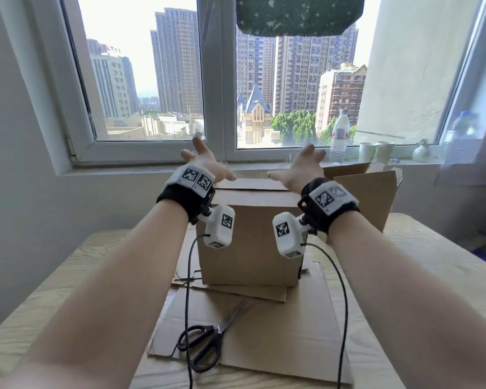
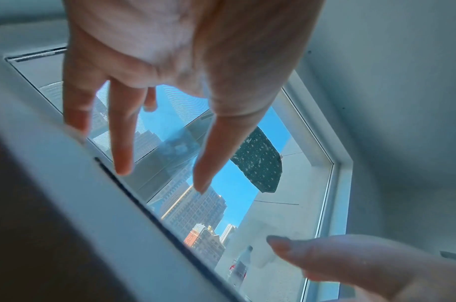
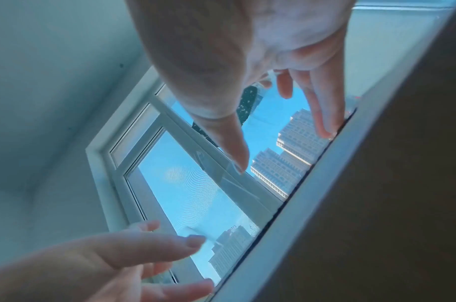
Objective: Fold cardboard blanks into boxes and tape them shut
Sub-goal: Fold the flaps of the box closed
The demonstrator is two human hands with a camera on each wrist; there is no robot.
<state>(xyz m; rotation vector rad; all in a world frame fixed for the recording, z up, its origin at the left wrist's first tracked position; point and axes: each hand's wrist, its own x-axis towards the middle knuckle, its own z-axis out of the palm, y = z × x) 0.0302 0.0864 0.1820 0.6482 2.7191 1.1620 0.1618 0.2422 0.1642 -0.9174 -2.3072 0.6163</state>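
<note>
A brown cardboard box (image 1: 250, 237) stands upright on a pile of flat cardboard blanks (image 1: 278, 332) in the middle of the table. Its top flaps look folded down, and no tape shows on it. Both my hands hover just above the box's far top edge, palms turned toward each other. My left hand (image 1: 213, 161) has its fingers spread and holds nothing, which the left wrist view (image 2: 159, 175) confirms. My right hand (image 1: 292, 164) is spread the same way and empty (image 3: 283, 151). In both wrist views the box is only a dark blur (image 2: 27, 224) (image 3: 402, 183).
Black scissors (image 1: 205, 343) lie on the blanks near me. A second, open cardboard box (image 1: 368, 192) stands behind on the right. On the window sill are a water bottle (image 1: 339, 133), paper cups (image 1: 376, 151) and a small vase (image 1: 420, 153). The wooden table (image 1: 68, 276) extends to both sides.
</note>
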